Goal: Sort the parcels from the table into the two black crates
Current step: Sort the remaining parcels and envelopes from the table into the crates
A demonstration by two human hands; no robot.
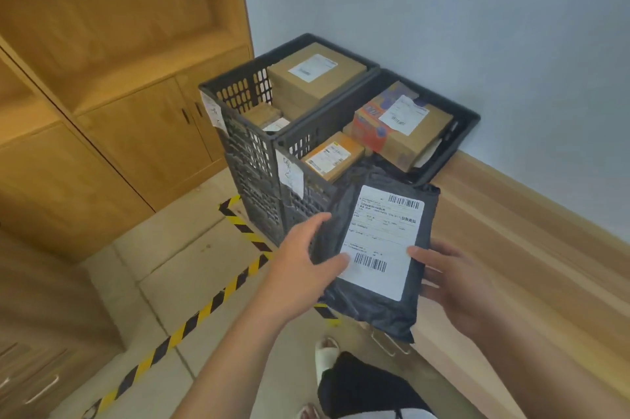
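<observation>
Your fingers on both hands grip one dark grey poly mailer: your left hand clasps its left edge, thumb lying across the lower left corner of the white shipping label, and your right hand supports the right edge from beneath, with its thumb pressed near the label's right side. You hold the mailer tilted, label up, in the air just in front of the two black crates, and its upper end overlaps the near rim of the right crate in this view. That crate stands against the pale wall and holds a large brown and orange carton with a white label, plus a smaller cardboard box nearer to you. Touching it on the left, the left crate has a big cardboard box at its far end and smaller boxes lower down at its near end. Both crates carry paper tags on their near walls and sit on the tiled floor inside a corner marked by yellow and black tape. Wooden cabinets fill the left side, and a wooden surface runs along the right.
</observation>
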